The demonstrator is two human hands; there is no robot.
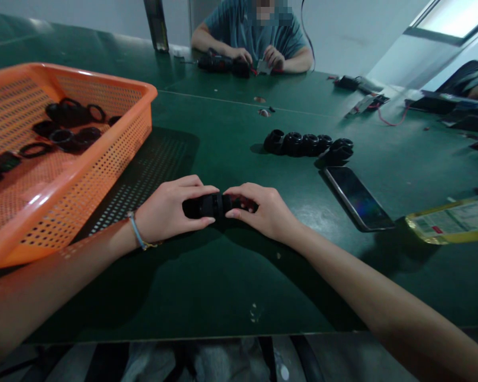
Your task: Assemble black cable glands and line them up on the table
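Low over the green table [207, 297], my left hand [171, 207] grips a black cylindrical part [209, 206] that lies sideways. Fingers and thumb of my right hand [265, 209] close on the right end of the same part. Whether it is one piece or two joined pieces I cannot tell, as the fingers hide both ends. Beyond my right hand stands a row of several black hollow fittings [309, 143]. To my left, an orange perforated basket [115, 159] holds several loose black parts and rings [66, 135].
A phone [358, 197] lies right of my right hand, beside a yellow-edged bottle [450, 220] with a label. Across the table a person [258, 37] works with both hands near a black tool [219, 62]. Wired parts [368, 101] lie at the far right.
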